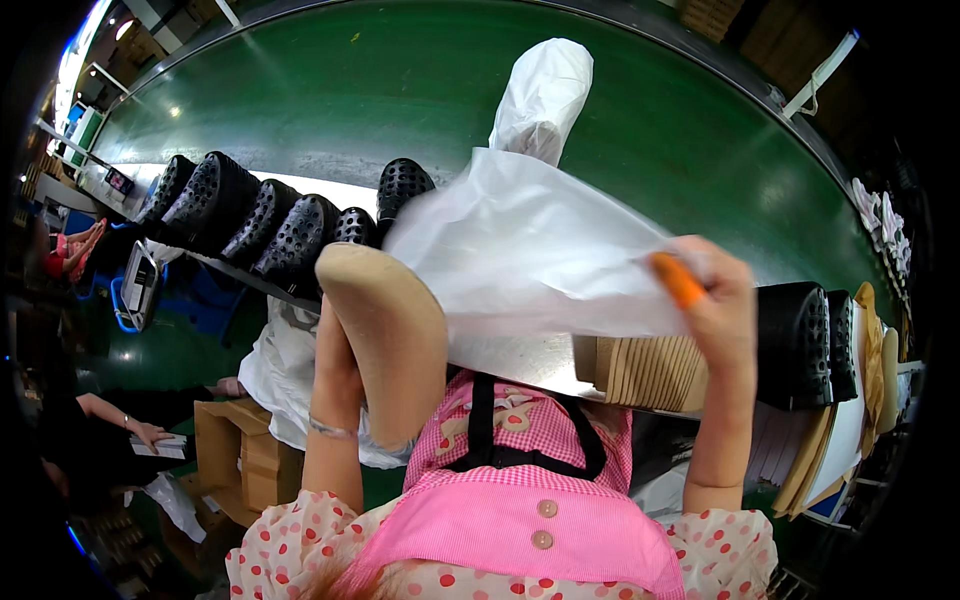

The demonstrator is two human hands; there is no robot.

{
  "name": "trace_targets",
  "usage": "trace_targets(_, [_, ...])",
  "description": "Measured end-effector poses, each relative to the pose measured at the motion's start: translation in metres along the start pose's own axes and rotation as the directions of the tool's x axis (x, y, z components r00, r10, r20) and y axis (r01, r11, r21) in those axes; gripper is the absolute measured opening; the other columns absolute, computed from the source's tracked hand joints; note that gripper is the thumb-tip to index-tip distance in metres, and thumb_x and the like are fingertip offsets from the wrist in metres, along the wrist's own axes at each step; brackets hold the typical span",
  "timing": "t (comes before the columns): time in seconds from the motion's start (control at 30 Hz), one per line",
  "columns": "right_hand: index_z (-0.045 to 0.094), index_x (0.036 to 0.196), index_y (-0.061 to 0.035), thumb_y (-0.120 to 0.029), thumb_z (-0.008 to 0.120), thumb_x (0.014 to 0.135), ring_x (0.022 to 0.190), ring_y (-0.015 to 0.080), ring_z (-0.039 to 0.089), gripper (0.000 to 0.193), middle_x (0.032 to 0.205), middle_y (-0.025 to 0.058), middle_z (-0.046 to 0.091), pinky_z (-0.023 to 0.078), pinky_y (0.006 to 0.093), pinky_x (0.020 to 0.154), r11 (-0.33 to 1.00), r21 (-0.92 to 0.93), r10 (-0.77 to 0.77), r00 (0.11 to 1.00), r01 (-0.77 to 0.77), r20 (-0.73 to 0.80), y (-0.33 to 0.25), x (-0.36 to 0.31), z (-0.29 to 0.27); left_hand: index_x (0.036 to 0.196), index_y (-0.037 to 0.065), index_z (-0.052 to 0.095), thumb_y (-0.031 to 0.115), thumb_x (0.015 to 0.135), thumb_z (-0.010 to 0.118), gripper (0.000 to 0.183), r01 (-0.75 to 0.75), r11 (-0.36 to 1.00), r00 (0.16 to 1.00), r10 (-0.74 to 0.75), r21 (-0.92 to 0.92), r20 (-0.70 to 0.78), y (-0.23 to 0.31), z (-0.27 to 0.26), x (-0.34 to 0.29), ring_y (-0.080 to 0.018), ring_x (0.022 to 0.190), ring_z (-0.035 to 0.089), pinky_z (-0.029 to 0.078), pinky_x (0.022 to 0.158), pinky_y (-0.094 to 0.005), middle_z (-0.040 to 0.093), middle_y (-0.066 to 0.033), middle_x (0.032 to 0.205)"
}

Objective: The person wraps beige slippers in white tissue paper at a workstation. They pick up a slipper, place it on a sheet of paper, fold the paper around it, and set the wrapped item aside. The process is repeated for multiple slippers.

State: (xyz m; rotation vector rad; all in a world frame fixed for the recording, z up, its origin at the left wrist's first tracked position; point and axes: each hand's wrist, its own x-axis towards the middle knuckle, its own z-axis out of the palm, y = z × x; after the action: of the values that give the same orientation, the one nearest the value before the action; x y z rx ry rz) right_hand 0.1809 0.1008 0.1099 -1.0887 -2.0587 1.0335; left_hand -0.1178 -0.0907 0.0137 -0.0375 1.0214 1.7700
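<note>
The two hands are apart. The right hand [705, 290] is pinched on the right end of a thin white wrap [545, 250], with an orange cover [678, 280] on one finger. The left hand [338, 345] is mostly hidden behind a beige shoe [390, 340], its fingers out of sight, so I cannot tell how they grip. The shoe is raised and tilted in front of the person's body, its smooth sole facing the camera. The wrap spreads between the shoe and the right hand, blurred at its left side; whether it touches the shoe is unclear.

Beyond the wrap, a white-wrapped bundle [545, 90] lies on the green worktop [350, 85], its near end hidden by the wrap's upper edge. A row of black shoes [295, 235] stands to the left, and a single black clog [403, 190] sits near the wrap. Close to the person, under the wrap's lower right, is a stack of cardboard [650, 370]; more black clogs [795, 345] stand just beside the right forearm. At lower left are a white bag [275, 370], a cardboard box [245, 455] and another person's hand [150, 435].
</note>
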Motion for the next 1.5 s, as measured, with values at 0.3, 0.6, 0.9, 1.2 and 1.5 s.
trace_targets(0.3, [0.063, 0.095, 0.0025, -0.01, 0.069, 0.084, 0.081, 0.0101, 0.055, 0.018, 0.092, 0.0056, 0.06, 0.041, 0.0197, 0.074, 0.873, 0.386, -0.219, 0.948, 0.297, -0.232, -0.018, -0.008, -0.036, 0.107, 0.001, 0.055, 0.042, 0.084, 0.069, 0.049, -0.105, 0.957, 0.888, -0.031, 0.269, 0.459, -0.031, -0.054, -0.043, -0.0142, 0.07, 0.055, 0.046, 0.064, -0.0279, 0.057, -0.0055, 0.081])
trace_targets(0.6, [0.067, 0.105, -0.0147, -0.005, 0.069, 0.069, 0.065, 0.0236, 0.063, 0.038, 0.075, 0.0018, 0.061, 0.049, 0.0334, 0.053, 0.88, 0.163, -0.424, 0.584, 0.446, 0.693, -0.051, -0.032, -0.005, 0.136, 0.002, 0.047, 0.031, 0.094, 0.064, 0.054, -0.734, 0.675, 0.617, 0.625, 0.066, 0.478, 0.076, 0.03, -0.035, -0.021, 0.12, 0.053, 0.047, 0.097, -0.0373, 0.054, -0.0088, 0.132])
trace_targets(0.9, [0.056, 0.081, -0.0011, -0.01, 0.059, 0.081, 0.07, 0.0314, 0.064, 0.009, 0.074, 0.0126, 0.061, 0.049, 0.0405, 0.056, 0.801, 0.267, -0.48, 0.309, 0.536, 0.821, -0.093, -0.033, 0.039, 0.124, 0.007, 0.06, 0.014, 0.091, 0.067, 0.034, -0.333, 0.942, 0.719, 0.223, 0.046, 0.658, 0.029, 0.15, 0.004, -0.0131, 0.103, 0.063, 0.052, 0.088, -0.0291, 0.066, -0.0033, 0.115])
trace_targets(1.2, [0.075, 0.101, -0.0138, -0.005, 0.073, 0.065, 0.071, 0.0212, 0.067, 0.038, 0.084, 0.0034, 0.068, 0.051, 0.027, 0.058, 0.816, -0.076, -0.495, 0.761, 0.573, 0.419, -0.068, -0.009, -0.03, 0.128, -0.002, 0.056, 0.016, 0.093, 0.064, 0.04, 0.003, 0.965, 0.712, -0.186, 0.262, 0.677, -0.028, 0.117, -0.003, -0.0143, 0.108, 0.061, 0.049, 0.093, -0.0302, 0.064, -0.0089, 0.12])
trace_targets(1.5, [0.07, 0.095, -0.005, 0.0, 0.081, 0.068, 0.075, 0.0138, 0.062, 0.03, 0.088, 0.0047, 0.064, 0.048, 0.0242, 0.061, 0.827, -0.112, -0.555, 0.832, 0.551, -0.001, -0.049, 0.016, -0.016, 0.13, 0.0, 0.054, 0.024, 0.097, 0.058, 0.041, 0.087, 0.954, 0.737, -0.255, 0.287, 0.626, -0.033, 0.107, -0.007, -0.0091, 0.102, 0.062, 0.05, 0.088, -0.027, 0.065, -0.0045, 0.116])
